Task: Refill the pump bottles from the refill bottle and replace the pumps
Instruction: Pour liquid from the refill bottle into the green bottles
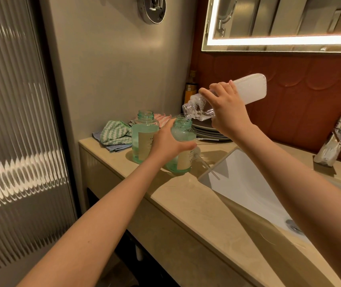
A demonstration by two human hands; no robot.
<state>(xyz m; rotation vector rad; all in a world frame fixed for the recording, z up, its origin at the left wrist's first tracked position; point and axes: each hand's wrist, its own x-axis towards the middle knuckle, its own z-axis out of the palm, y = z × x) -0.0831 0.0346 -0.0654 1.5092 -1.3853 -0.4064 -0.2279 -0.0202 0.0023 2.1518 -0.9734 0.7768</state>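
At frame centre, on the surface (175,189) beside the sink (236,175) | right hand (227,114) grips tilted refill bottle (252,89), mouth over nearer green pump bottle (183,134) to pour | left hand (168,142) wraps that bottle, steadying it | second pump bottle (144,131) stands open just left, pumpless.

Rear pump bottle (143,132) label: "FR", rest hidden; front pump bottle (183,134) label: "Y", rest unreadable

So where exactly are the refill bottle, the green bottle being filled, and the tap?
refill bottle (251,89), head view, on its foamy raised end.
green bottle being filled (183,132), head view, on its shoulder.
tap (334,142), head view, on its metal body.
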